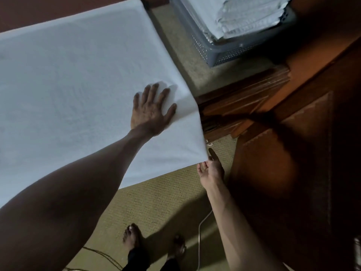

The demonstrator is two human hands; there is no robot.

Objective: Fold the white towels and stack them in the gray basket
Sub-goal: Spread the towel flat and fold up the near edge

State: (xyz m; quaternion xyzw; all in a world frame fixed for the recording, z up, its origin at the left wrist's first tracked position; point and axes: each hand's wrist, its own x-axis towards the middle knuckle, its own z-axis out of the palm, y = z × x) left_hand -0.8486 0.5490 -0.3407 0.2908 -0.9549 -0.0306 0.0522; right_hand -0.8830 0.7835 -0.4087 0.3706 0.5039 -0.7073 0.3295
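White towel (68,79) lies flat over a raised surface I can't see, and the frame cuts off its left side. Left hand (151,110) presses flat on it near the right edge, fingers spread. Right hand (211,169) is palm-up at the towel's near right corner, fingers loose, thumb straight; I can't tell if it touches the cloth. Gray basket (214,49) sits far right, its top cut off, with folded towels (244,16) inside. Wooden cabinet (254,98) on the right is too dark to make out.

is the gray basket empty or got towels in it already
Not empty: folded white towels are stacked inside the basket, their layered edges showing.
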